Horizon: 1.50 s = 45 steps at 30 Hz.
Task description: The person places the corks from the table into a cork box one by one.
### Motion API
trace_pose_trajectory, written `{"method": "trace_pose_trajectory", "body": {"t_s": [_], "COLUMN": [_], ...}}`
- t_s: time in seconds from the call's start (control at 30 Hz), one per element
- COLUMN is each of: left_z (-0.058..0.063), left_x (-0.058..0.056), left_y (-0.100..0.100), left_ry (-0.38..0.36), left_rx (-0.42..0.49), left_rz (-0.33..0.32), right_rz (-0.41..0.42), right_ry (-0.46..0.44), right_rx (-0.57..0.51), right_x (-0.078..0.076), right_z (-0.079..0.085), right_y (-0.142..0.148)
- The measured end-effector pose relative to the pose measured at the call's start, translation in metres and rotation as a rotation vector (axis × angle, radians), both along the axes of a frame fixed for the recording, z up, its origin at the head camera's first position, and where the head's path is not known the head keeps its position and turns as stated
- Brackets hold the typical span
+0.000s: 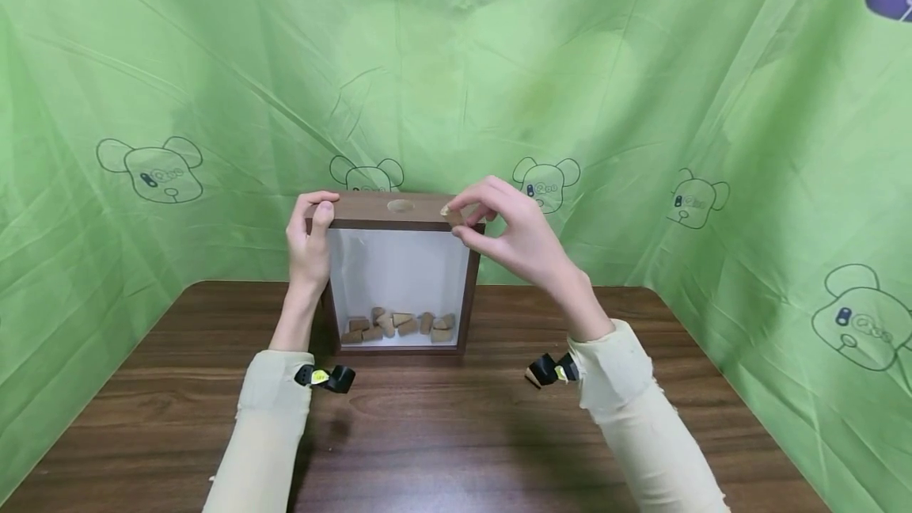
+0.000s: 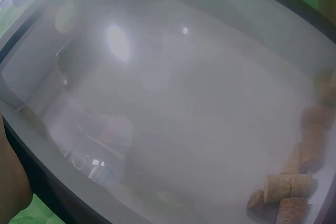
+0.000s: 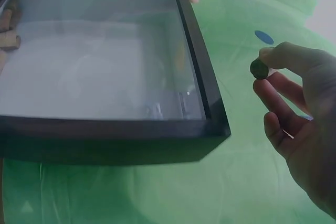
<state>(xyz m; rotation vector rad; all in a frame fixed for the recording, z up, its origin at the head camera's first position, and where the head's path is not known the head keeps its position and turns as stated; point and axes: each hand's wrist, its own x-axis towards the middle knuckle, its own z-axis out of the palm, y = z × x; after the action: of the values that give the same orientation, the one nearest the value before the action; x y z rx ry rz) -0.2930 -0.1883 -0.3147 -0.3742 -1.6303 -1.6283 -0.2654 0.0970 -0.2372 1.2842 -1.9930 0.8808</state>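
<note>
A brown shadow-box frame [image 1: 466,291] with a clear front stands upright on the table. Several corks [image 1: 402,318] lie along its bottom behind the front pane, and in the left wrist view corks [image 2: 291,187] show at the right. The top edge has an oval hole [image 1: 401,205]. My left hand [image 1: 309,248] grips the frame's upper left corner, thumb on the front side. Between thumb and fingertips, my right hand [image 1: 518,228] pinches a single cork [image 1: 453,217] above the upper right corner. In the right wrist view this cork [image 3: 259,69] is apart from the frame.
The dark wood-grain table [image 1: 427,434] has green printed fabric [image 1: 456,101] behind it and on both sides. Black straps [image 1: 335,378] hang at both cuffs. A small tan piece [image 1: 531,376] shows beside the right strap.
</note>
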Motion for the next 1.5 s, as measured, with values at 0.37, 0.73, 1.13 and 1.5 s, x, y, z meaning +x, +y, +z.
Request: {"method": "trace_pose_trajectory", "body": {"t_s": [0.37,0.73,1.13,1.5], "left_z": [0.002,-0.001,-0.001,-0.003], "left_x": [0.001,-0.001,0.000,-0.001], "left_y": [0.000,-0.001,-0.001,0.000], "left_ry": [0.015,0.016,0.014,0.011], "left_rx": [-0.007,-0.008,-0.011,-0.010], "left_rz": [-0.003,-0.008,0.006,-0.013], "right_rz": [-0.030,-0.095,-0.183,-0.255], "right_ry": [-0.034,-0.092,-0.181,-0.180], "right_rx": [0.073,0.108,0.083,0.071], "right_x": [-0.018,-0.035,-0.043,-0.041], "right_z": [0.019,0.022,0.012,0.004], "right_y": [-0.045,-0.076,-0.085,-0.077]}}
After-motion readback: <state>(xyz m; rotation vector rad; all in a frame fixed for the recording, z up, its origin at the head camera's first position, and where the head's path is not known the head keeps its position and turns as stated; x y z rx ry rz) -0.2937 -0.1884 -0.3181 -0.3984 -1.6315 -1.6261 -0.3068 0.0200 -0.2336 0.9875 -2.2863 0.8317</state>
